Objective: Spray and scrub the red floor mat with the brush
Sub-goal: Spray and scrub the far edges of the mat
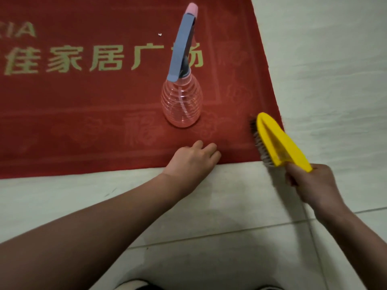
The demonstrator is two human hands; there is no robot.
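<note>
The left hand (193, 159) rests empty, loosely curled, on the red floor mat (83, 105) just in front of the spray bottle (181, 103). Right of the bottle, the right hand (307, 183) grips the brush (278, 141), probably light and rigid, by its narrow handle end, a sound hold for scrubbing.
</note>
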